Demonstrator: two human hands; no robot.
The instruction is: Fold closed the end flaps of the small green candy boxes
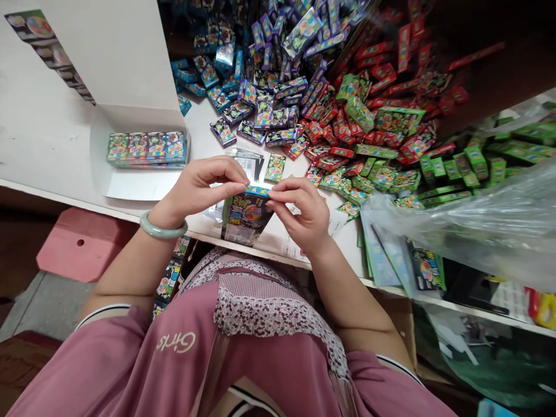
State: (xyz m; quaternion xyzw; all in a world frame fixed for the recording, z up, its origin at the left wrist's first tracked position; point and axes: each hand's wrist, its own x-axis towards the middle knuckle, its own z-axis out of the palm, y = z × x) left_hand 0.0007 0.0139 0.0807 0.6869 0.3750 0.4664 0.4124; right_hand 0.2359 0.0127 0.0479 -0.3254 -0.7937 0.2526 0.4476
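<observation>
Together, left hand [202, 188] and right hand [299, 211] fingers pinch the printed packet's [245, 217] top edge between them.

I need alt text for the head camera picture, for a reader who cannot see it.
Two hands, left hand and right hand, pinch the top of a green printed packet over a white table. Behind lie heaps of small blue, purple, red and green boxes; left, an open white carton holds a row.

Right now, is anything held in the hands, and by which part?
Yes. Both hands pinch one printed packet by its top edge: the left hand at the left corner, the right hand at the right corner. A small blue box sits at that edge.
</observation>
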